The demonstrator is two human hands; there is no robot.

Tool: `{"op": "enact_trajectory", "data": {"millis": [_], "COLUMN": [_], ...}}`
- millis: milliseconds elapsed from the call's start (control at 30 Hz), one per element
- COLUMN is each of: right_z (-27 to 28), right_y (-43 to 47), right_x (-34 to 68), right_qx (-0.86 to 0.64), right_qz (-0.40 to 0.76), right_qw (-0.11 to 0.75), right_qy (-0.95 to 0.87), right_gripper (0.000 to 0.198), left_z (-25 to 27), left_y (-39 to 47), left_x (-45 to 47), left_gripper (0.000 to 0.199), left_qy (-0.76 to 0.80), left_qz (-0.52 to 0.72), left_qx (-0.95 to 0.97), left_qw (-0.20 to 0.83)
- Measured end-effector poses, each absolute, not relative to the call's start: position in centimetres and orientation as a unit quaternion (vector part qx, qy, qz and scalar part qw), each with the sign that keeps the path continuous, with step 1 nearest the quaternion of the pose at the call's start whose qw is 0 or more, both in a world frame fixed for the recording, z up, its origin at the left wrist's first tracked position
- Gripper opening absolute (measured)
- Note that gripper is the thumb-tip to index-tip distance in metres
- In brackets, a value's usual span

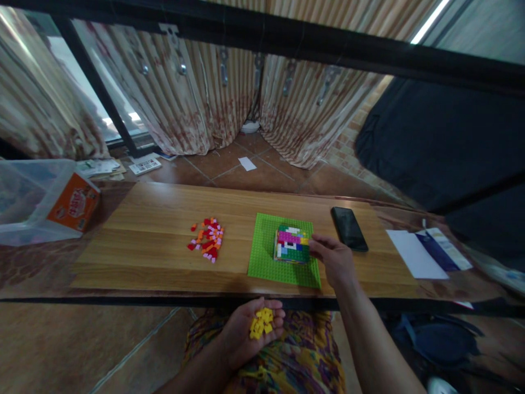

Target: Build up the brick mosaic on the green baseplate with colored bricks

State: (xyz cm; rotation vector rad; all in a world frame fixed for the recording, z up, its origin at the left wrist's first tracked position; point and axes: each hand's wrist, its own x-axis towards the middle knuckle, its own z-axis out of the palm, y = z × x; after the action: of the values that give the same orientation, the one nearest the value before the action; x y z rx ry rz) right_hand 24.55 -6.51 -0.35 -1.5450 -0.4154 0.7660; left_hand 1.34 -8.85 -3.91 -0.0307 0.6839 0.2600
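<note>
My left hand (256, 331) is cupped palm up in front of the table edge, with a heap of small yellow toy bricks (261, 323) in it. Its fingers curl loosely around them. My right hand (334, 260) reaches over the right side of a green baseplate (262, 257). Thumb and forefinger pinch at a yellow brick (304, 241) on the top right of a low, multicoloured block of bricks (296, 254). That block stands on the baseplate, its top showing green, magenta, white and blue. My fingers partly hide its right edge.
Loose red, orange and pink bricks (209, 238) lie left of the baseplate on the wooden board (156, 241). A black phone (349, 229) lies to the right, with papers (414, 254) beyond. A clear plastic bin (33, 200) stands far left. A dark bar (262, 35) crosses overhead.
</note>
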Motion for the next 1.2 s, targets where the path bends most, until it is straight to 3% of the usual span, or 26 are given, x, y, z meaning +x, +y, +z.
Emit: {"op": "enact_trajectory", "data": {"millis": [167,333,567,700,867,1200], "right_z": [0.2,0.2,1.1,2.3,1.5,0.0], "right_y": [-6.2,-6.1,-9.4,-12.6,-14.4,-14.3], "right_x": [25.3,25.5,21.1,16.7,14.0,13.6], "right_qx": [-0.677,-0.704,-0.735,-0.667,-0.626,-0.636], "right_qz": [0.402,0.391,0.168,0.269,0.233,0.196], "right_qw": [0.600,0.570,0.564,0.403,0.270,0.282], "right_qy": [-0.141,-0.165,-0.338,-0.566,-0.694,-0.691], "right_gripper": [0.032,0.028,0.023,0.016,0.019,0.018], "left_z": [-4.0,-4.0,-3.9,-3.9,-3.6,-4.3], "left_y": [-8.8,-8.8,-8.8,-8.8,-9.0,-9.2], "left_x": [1.3,1.2,0.6,1.0,1.5,1.5], "left_gripper": [0.033,0.032,0.043,0.040,0.031,0.026], "left_qy": [0.333,0.315,0.269,0.263,0.240,0.268], "left_qz": [0.123,0.126,0.130,0.132,0.133,0.129], "left_qx": [-0.008,-0.007,-0.017,-0.024,-0.051,-0.070], "left_qw": [0.935,0.941,0.954,0.955,0.960,0.952]}}
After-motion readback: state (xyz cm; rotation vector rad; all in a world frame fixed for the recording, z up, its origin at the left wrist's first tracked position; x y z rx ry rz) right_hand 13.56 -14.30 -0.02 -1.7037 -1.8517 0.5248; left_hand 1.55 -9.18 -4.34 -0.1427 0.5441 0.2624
